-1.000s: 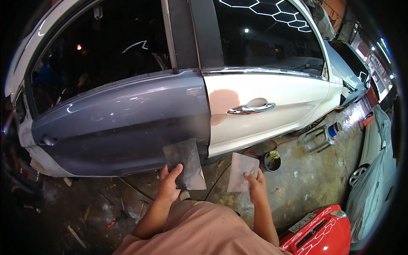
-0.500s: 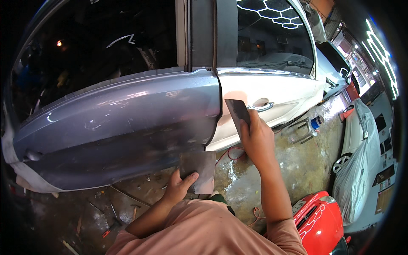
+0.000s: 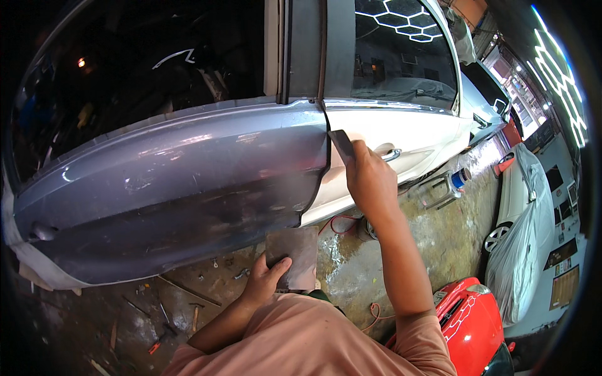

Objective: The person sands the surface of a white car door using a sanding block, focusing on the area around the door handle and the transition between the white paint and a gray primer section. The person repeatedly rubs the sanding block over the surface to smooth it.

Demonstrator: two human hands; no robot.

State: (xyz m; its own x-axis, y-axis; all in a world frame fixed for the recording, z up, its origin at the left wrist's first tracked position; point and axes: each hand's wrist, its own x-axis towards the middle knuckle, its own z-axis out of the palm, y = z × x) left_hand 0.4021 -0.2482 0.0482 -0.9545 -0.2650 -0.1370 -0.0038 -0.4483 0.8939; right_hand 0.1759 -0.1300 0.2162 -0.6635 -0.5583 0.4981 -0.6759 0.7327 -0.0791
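Note:
My right hand [image 3: 371, 182] is closed on a dark, flat putty spreader [image 3: 342, 146]. Its blade lies against or just in front of the white rear door [image 3: 414, 128], near the door seam and left of the silver handle [image 3: 392, 155]; whether it touches is hard to tell. Low in front of my body, my left hand [image 3: 266, 279] grips a grey rectangular putty plate [image 3: 293, 250], thumb on top. A pinkish smear shows at the plate's lower right corner. Left of the seam stretches the blue-grey front door [image 3: 182, 156], with dull, patchy areas on its surface.
Tools, including a hammer [image 3: 195, 316], lie on the wet floor at lower left. A stool [image 3: 442, 188] with a blue-banded can [image 3: 461, 178] stands beyond my right arm. To the right are a red car [image 3: 470, 319] and a car under a plastic cover [image 3: 527, 244].
My right hand has moved left and slightly up with the spreader, from beside the door handle toward the door seam. My left hand keeps the plate in nearly the same place.

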